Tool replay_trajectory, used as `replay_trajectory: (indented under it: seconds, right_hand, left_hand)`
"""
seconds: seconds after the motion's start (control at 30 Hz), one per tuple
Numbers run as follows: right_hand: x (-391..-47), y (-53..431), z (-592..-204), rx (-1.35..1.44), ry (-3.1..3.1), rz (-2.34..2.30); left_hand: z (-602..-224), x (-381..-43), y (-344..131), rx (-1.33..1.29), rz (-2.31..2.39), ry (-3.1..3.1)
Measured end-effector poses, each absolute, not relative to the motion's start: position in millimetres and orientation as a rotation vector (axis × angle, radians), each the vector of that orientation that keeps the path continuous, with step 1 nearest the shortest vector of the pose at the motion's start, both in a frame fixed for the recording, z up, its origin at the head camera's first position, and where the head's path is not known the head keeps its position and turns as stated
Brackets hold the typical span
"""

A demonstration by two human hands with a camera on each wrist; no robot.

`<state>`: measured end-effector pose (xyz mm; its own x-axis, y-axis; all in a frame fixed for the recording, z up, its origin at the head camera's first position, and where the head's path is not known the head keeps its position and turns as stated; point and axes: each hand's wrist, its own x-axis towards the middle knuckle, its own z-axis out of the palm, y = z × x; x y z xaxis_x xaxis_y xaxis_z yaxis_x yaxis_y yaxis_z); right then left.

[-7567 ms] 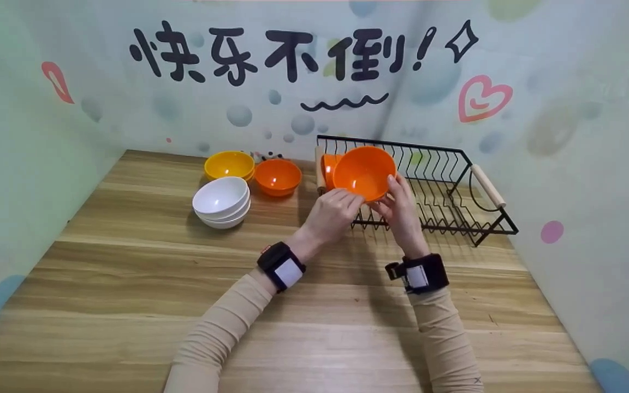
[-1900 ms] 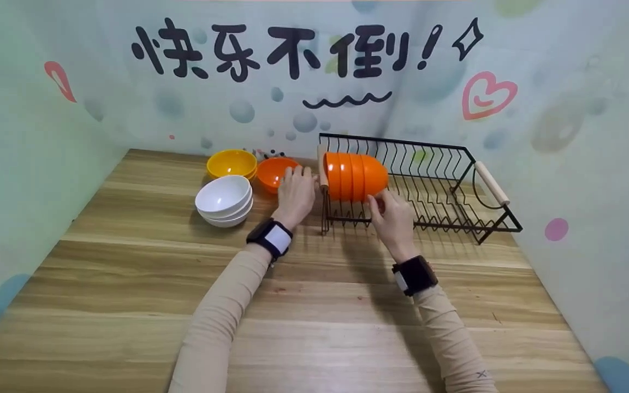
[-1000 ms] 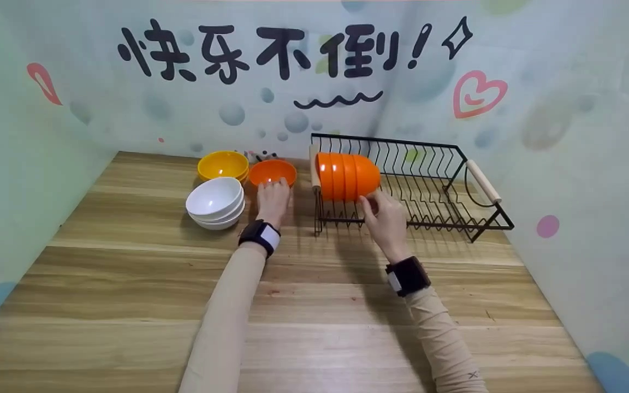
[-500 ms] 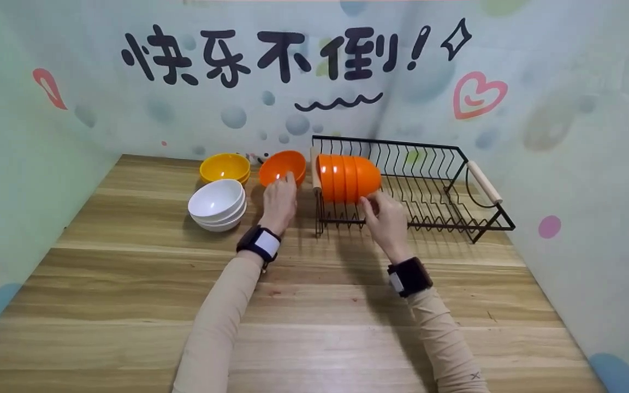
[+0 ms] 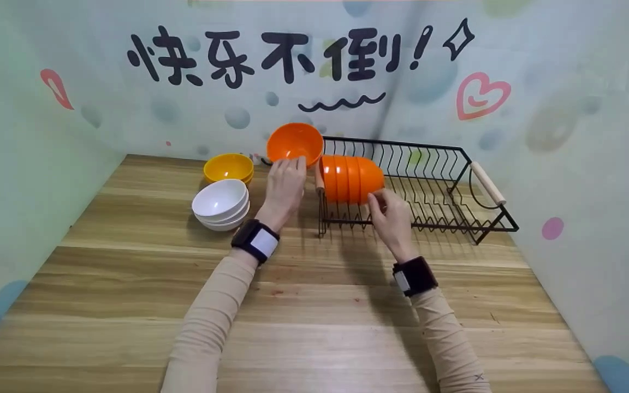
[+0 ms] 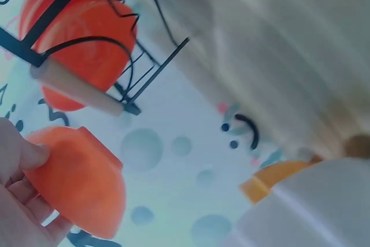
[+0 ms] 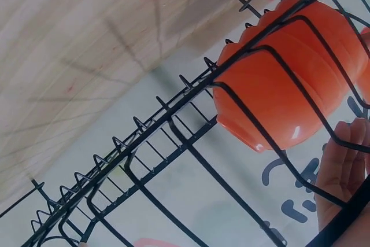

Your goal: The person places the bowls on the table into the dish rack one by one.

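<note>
1. Orange bowl: raised off the wood-grain tabletop, at 10 o'clock from the four nested orange bowls; mouth tilted toward the head camera.
2. Left hand: at the bowl's 6 o'clock, pinching its near rim, thumb on the outer wall (the left-wrist view confirms the thumb).
3. Right hand: between 4 and 5 o'clock of the nested bowls, fingers loosely bent, narrow gap between thumb and forefinger, grasping nothing visible; contact with the endmost bowl cannot be told.
4. Nested bowls: lying on their sides in the black wire dish rack, mouths toward 9 o'clock, beside the wooden handle at that end. A second wooden handle is fitted at the 3 o'clock end.
5. Stacked white bowls: on the tabletop, 8 o'clock from the raised bowl, the top one tilted.
6. Stacked yellow bowls: just beyond the white stack, at its 12 o'clock.
</note>
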<state>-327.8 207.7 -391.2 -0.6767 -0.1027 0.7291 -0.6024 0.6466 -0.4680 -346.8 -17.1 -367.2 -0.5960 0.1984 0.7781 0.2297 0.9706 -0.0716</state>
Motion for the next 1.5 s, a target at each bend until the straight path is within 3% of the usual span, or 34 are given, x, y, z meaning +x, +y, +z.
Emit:
replay_trajectory:
  seconds: [1.0,1.5]
  right_hand:
    - [-316.9,210.6,-361.1,0.366,-2.096,1.856]
    - [-323.0,217.8,-359.1,0.442,-1.809,2.247]
  left_hand:
    - [-353.4,-323.3,40.0,-0.685,0.158,-2.099]
    - [-361.8,-320.2,59.3,-0.871,-0.002,-1.996]
